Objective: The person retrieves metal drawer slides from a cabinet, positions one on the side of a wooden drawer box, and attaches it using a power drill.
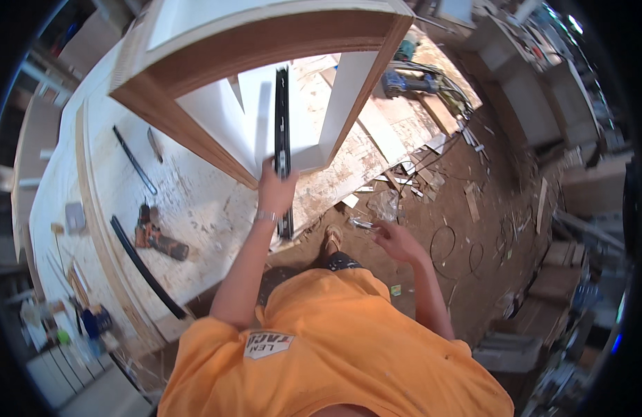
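With the left hand (276,187), gripping a long, straight, black metal rail with silvery patches (282,118) in curled fingers, somewhat nearer its lower end. Held nearly in line with the forearm, extending well past the knuckles and a shorter way back beside the wrist, just right of a pale, banded bracelet (265,217). Seen past the fingers against the opening of a box-shaped cabinet of brown wood with white inner panels (265,52).

With the right hand (397,242), held out over the brown, littered floor (432,306), well apart from the rail, with fingers loosely bent; hard to tell whether pinching the small, shiny, silvery object (363,223) by the fingertips or merely in front of it.

To the left of the rail, on a white, stained worktop (196,215): an orange-and-black cordless drill (161,238) lying on its side, a long black strip (146,267) just beside it, and a thinner dark strip (133,160) farther up. To the right of the cabinet: a blue-and-black power tool (411,83). Between the hands, lower down: a sandalled foot (333,238), and nearest the camera, an orange T-shirt (321,340).
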`<state>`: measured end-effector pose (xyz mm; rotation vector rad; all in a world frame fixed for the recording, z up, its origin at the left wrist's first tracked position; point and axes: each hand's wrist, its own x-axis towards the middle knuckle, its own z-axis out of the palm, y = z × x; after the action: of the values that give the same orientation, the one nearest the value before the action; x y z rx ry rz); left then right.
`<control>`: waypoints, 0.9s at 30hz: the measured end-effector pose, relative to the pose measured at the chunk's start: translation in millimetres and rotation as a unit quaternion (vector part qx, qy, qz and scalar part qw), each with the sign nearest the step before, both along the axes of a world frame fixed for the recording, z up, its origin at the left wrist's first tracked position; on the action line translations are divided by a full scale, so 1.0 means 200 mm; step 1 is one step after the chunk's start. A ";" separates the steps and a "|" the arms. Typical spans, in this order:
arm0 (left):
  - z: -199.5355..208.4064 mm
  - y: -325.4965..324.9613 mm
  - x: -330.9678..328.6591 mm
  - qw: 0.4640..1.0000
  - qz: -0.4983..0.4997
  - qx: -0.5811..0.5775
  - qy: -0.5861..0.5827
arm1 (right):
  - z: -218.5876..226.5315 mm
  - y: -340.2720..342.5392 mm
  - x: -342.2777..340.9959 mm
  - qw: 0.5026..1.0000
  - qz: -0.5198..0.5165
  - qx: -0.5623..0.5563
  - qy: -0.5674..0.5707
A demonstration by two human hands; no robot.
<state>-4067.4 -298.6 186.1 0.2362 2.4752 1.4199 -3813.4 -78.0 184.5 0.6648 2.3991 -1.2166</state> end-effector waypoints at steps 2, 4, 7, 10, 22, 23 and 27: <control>-0.01 0.21 -0.15 0.998 0.054 0.024 -0.009 | 0.01 0.10 -0.12 1.000 0.019 -0.014 0.000; -0.20 0.33 -0.37 0.990 0.110 -0.028 0.088 | 0.00 0.19 -0.22 0.998 0.055 -0.014 0.012; -0.25 0.50 -0.54 0.987 0.104 -0.036 0.116 | -0.05 0.31 -0.29 0.995 0.091 -0.005 0.034; -0.40 0.52 -0.62 0.968 0.042 -0.174 0.174 | -0.03 0.34 -0.36 0.993 0.112 -0.024 0.036; -0.36 0.47 -0.46 0.933 0.019 -0.149 0.328 | -0.06 0.09 -0.33 0.987 0.149 -0.051 0.017; -0.35 0.46 -0.47 0.935 0.019 -0.146 0.322 | -0.06 0.06 -0.34 0.988 0.148 -0.046 0.015; -0.36 0.44 -0.46 0.936 0.018 -0.119 0.331 | -0.02 -0.05 -0.37 0.991 0.131 -0.014 0.012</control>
<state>-4159.6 -211.1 114.1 0.7224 3.1653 1.1617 -3888.3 -88.8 181.0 0.3148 2.3914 -1.1496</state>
